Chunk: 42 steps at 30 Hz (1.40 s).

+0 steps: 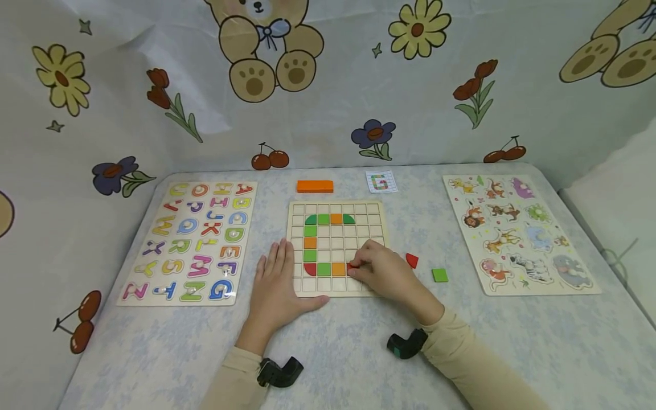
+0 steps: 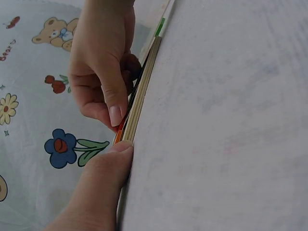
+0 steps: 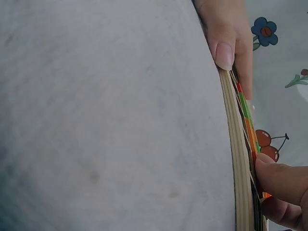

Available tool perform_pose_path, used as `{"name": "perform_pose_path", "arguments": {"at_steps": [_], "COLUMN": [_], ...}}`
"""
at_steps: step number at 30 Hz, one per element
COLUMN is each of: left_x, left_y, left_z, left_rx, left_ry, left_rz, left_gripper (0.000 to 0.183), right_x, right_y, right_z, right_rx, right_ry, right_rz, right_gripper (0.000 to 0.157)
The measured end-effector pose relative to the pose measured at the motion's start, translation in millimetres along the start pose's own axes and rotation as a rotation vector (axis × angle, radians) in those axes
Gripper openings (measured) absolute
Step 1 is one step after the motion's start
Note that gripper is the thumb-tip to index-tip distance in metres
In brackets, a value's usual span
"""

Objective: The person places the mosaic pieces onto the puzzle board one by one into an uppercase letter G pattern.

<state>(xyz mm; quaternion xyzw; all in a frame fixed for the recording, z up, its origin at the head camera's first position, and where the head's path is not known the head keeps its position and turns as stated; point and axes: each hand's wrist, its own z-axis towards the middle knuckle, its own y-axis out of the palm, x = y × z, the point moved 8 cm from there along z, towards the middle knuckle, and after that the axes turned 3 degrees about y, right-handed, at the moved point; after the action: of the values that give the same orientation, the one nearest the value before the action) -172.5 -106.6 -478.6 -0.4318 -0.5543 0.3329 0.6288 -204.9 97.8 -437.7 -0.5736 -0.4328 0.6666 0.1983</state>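
Note:
A wooden grid board (image 1: 374, 285) lies in mid-table, with green, orange and red tiles laid in a C-like outline. My right hand (image 1: 384, 270) pinches a small red tile (image 1: 351, 269) at the lower row, beside an orange tile (image 1: 338, 269); fingers hide most of it. In the right wrist view the thumb (image 3: 279, 178) touches the row of tiles. My left hand (image 1: 277, 287) lies with straight fingers along the board's left edge, and its thumb (image 2: 108, 168) presses the front edge. A red tile (image 1: 412, 260) and a green square tile (image 1: 439, 275) lie loose to the right.
An orange block (image 1: 315, 186) and a small pattern card (image 1: 381, 181) with a G of coloured squares are behind the board. At left lies an alphabet puzzle (image 1: 176, 304), at right an animal puzzle (image 1: 528, 287). A printed cloth (image 1: 328, 125) hangs behind the table.

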Motion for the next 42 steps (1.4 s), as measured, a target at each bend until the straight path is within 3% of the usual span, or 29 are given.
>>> {"name": "perform_pose_path", "arguments": {"at_steps": [5,13,23,31,37,42], "left_x": [0.6,1.4,-0.1,0.5,0.8,2.1], "left_y": [0.0,-0.7,0.1,0.3,-0.4,-1.8], "left_z": [-0.7,-1.4,-1.3,-1.2,-1.5,-2.1], "left_rx": [0.003,0.010,0.009,0.006,0.006,0.013], "left_ry": [0.004,0.002,-0.002,-0.004,-0.007,0.001], "left_rz": [-0.002,-0.016,-0.011,-0.014,-0.015,-0.020], "left_gripper": [0.136,0.134,0.135,0.135,0.135,0.134], "right_x": [-0.5,16.2,79.6,103.0,110.3,103.4], "right_y": [-3.1,-22.2,-74.3,-88.1,-86.5,-83.5], "right_z": [-6.1,-26.6,-57.0,-71.1,-66.2,-51.8], "right_rx": [-0.003,-0.034,-0.044,-0.042,-0.055,-0.002], "right_ry": [-0.030,-0.054,0.109,0.171,0.214,0.194], "right_rz": [-0.032,0.025,-0.108,-0.209,-0.124,-0.036], "right_gripper": [0.014,0.020,0.041,0.024,0.019,0.014]}}
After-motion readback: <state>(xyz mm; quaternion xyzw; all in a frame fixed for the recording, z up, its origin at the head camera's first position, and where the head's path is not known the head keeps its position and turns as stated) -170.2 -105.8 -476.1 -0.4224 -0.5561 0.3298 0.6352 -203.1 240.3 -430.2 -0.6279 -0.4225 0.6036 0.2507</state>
